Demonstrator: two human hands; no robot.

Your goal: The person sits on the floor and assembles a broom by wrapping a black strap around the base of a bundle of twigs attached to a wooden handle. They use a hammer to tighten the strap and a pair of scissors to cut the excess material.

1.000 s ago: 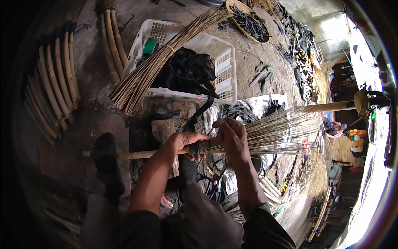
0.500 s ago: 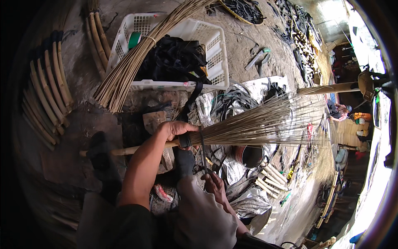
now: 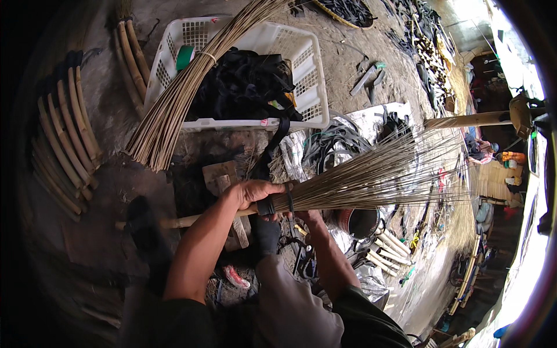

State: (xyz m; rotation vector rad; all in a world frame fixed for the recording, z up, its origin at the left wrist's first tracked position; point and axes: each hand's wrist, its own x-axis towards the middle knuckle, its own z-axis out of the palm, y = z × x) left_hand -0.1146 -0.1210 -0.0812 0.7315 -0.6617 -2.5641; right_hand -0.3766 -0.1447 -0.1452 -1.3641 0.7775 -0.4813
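I watch remotely: broom (image 3: 325, 188) mid-scene, bristles (image 3: 371, 173) fanning right, left hand (image 3: 254, 192) clasping it at black wrap (image 3: 266, 206). Wrap looks done; second black band (image 3: 289, 198) crosses bristles just right, fastening seemingly unfinished. Right hand (image 3: 308, 216) beneath, mostly hidden; I cannot tell its grip.

a rough craft workshop: the worn floor (image 3: 342, 52) is strewn with scraps, a white crate (image 3: 316, 116) holds black strips (image 3: 241, 87), a tied bundle of thin sticks (image 3: 174, 110) lies across it, long poles (image 3: 68, 116) stand out in rows, and a bladed tool (image 3: 362, 81) lies near a hand-held stick broom (image 3: 360, 180).
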